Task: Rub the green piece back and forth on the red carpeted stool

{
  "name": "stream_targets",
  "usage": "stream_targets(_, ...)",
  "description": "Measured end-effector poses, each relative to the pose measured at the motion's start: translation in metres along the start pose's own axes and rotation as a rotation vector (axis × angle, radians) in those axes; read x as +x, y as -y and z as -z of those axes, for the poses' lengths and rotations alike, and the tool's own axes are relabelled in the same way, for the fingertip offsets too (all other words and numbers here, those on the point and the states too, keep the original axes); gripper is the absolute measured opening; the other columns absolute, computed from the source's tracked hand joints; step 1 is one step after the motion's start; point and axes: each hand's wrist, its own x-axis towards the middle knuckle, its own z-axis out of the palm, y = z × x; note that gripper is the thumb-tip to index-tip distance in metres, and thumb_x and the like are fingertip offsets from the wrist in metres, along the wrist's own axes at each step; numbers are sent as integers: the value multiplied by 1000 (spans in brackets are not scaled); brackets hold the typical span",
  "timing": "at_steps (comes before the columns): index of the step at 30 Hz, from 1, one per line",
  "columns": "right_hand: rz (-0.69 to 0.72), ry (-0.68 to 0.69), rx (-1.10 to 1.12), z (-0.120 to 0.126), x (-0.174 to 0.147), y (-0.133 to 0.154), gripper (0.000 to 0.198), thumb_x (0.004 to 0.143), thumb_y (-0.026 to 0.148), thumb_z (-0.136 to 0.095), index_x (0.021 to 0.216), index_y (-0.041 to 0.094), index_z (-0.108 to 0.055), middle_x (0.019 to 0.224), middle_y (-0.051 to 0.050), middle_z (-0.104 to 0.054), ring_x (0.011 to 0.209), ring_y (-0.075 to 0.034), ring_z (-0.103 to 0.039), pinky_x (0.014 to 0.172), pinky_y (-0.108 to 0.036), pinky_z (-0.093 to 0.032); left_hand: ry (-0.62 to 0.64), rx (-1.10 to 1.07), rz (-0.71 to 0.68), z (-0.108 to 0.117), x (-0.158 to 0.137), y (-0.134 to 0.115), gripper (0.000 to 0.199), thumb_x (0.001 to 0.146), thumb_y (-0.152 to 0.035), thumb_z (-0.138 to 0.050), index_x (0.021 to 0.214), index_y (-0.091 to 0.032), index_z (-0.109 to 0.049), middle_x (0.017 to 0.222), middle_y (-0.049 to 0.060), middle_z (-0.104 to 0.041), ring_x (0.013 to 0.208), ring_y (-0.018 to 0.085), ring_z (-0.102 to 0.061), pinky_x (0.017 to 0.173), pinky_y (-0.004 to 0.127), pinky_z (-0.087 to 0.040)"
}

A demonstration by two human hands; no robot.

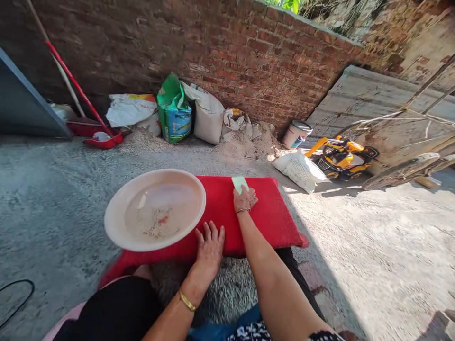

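A red cloth (263,208) covers a low bench or table in front of me. My left hand (210,244) lies flat on its near edge, fingers spread, beside the basin. Farther out, my right hand (245,199) presses down on the red cloth with its fingers around a pale green flat piece (239,183); whether that is a sponge, a card or a scraper I cannot tell. On the left part of the cloth stands a wide pale pink basin (119,213), with shallow water and dark and reddish bits at its bottom.
Along the brick wall (234,57) stand a green bag (174,109), a white sack (208,116) and a bucket (297,133). A red dustpan (106,139) is at the left. Another sack (300,169), a yellow toy vehicle (346,158) and a wheeled cart (405,170) are at the right.
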Motion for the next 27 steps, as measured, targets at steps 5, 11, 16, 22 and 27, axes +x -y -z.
stream_targets(5,-73,-5,45,0,4,-2,47,87,48,-50,126,22,-58,119,-16,-52,107,-31,-47,85,-42,-32,-9,15,-14,-1,-1,0,60,84,-25,-55,142,-21,-39,146,22,-36,134,42,-32,103,69,-22)
stream_targets(11,572,156,36,2,-6,4,42,88,51,-53,124,28,-59,119,-8,-56,106,-22,-48,89,-33,-28,-44,-17,-12,-6,-2,0,59,84,-24,-55,141,-19,-40,146,23,-35,135,42,-31,105,69,-19)
stream_targets(16,131,28,-42,-3,-3,1,46,88,51,-50,124,24,-60,115,-15,-55,102,-29,-50,85,-41,-30,-60,10,-8,-9,-2,-1,60,83,-25,-57,141,-19,-40,145,24,-36,134,43,-31,104,69,-20)
stream_targets(22,236,32,39,-7,0,-2,46,90,50,-49,128,25,-57,119,-13,-54,107,-28,-48,85,-38,-32,-66,2,-3,-8,-2,-1,55,85,-25,-52,139,-20,-43,144,22,-38,134,41,-32,103,68,-22)
stream_targets(27,679,207,5,3,-13,2,43,88,53,-53,125,32,-58,122,-8,-54,108,-22,-47,91,-34,-28,-44,0,6,-5,-1,0,56,86,-24,-50,140,-20,-41,145,21,-38,135,42,-30,104,68,-22)
